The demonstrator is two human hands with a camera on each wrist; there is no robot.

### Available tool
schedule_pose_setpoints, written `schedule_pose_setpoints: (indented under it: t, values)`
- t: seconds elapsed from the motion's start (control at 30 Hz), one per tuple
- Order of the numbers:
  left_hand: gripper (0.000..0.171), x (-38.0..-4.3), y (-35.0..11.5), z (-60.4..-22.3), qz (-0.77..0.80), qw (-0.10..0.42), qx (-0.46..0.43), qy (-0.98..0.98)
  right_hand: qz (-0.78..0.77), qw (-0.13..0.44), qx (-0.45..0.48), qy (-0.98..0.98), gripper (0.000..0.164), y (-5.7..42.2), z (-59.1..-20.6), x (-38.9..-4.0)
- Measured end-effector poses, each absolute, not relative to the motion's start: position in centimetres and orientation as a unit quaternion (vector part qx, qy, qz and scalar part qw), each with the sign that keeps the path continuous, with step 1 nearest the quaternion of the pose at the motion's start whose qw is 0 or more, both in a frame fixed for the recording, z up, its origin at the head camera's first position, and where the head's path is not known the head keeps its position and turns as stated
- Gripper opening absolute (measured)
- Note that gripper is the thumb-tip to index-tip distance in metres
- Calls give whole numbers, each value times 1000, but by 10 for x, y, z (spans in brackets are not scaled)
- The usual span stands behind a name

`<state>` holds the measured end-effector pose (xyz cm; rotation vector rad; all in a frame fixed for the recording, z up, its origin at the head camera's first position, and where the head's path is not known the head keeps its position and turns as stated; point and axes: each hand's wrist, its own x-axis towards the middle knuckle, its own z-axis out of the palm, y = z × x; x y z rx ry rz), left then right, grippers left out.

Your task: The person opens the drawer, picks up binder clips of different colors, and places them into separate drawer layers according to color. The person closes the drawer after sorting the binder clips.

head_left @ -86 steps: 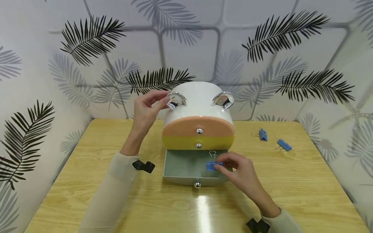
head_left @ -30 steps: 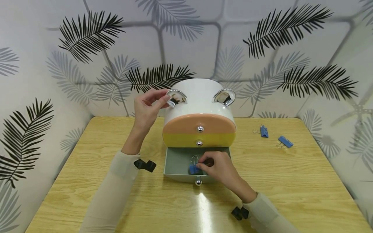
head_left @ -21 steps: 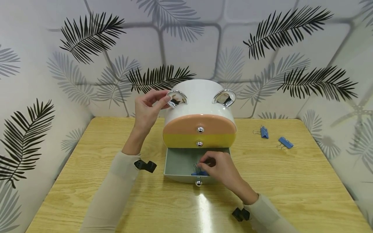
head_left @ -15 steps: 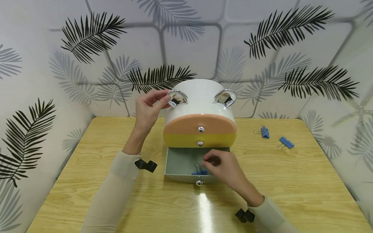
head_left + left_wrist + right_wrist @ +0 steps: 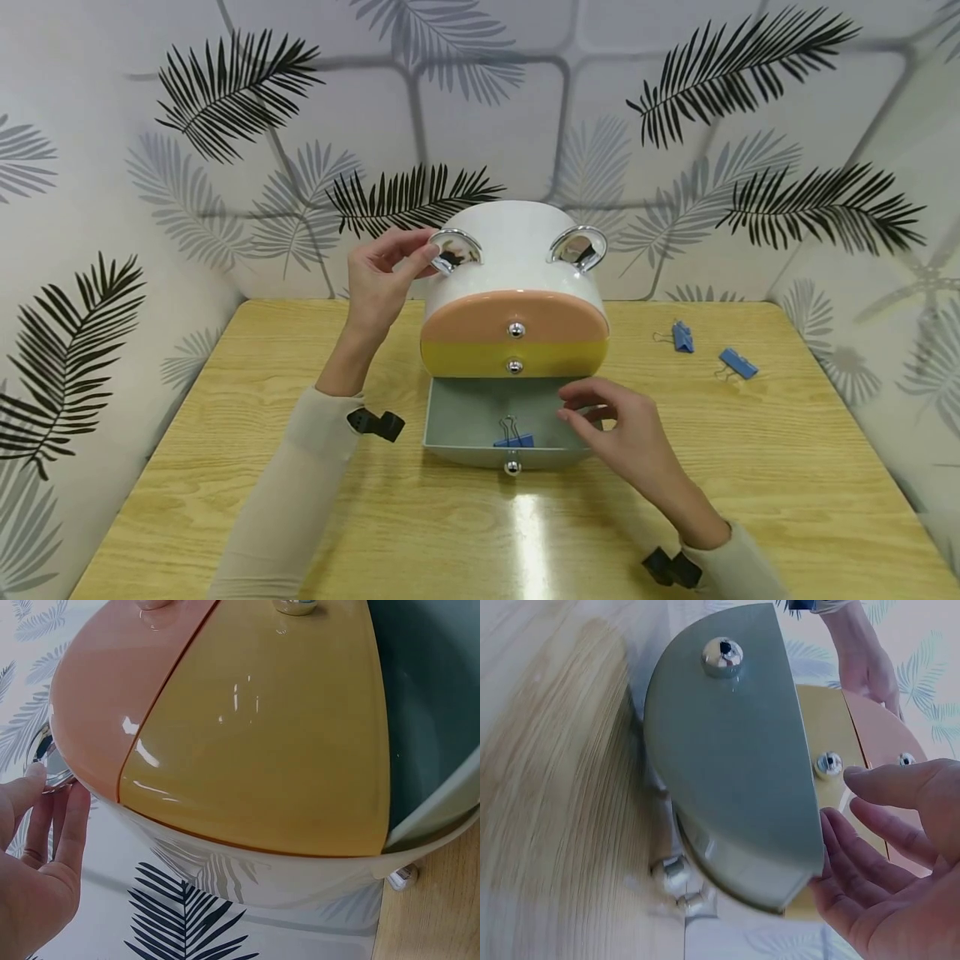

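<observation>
A white rounded drawer box [image 5: 517,242] with two silver ear-shaped handles stands on the table. Its orange drawer [image 5: 480,317] and yellow drawer [image 5: 465,358] are closed, while the grey-green bottom drawer [image 5: 457,417] is pulled out. Inside that drawer, near its front wall, lies a blue binder clip [image 5: 514,440] with its wire handles up. My left hand [image 5: 381,279] pinches the left silver ear [image 5: 455,250] between thumb and fingers. Over the right side of the open drawer, my right hand [image 5: 622,425] has thumb and fingers apart with nothing between them.
Two more blue binder clips, one standing [image 5: 682,337] and one lying [image 5: 738,364], are on the wooden table [image 5: 750,467] to the right of the box. A leaf-patterned wall covering [image 5: 487,117] rises right behind the table.
The right hand carried the binder clip left into the bottom drawer, let it go near the front, then drew back to the right. The left hand stayed on the ear.
</observation>
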<state>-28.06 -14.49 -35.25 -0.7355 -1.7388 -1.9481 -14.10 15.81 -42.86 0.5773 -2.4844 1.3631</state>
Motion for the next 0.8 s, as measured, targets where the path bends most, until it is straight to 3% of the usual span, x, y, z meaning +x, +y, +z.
schedule_pose_setpoints:
  t: [0.8]
  values:
    - [18,-282,-145,-354,-703,213,-262,-625,452,221,131,-854,40,237,-433,-144]
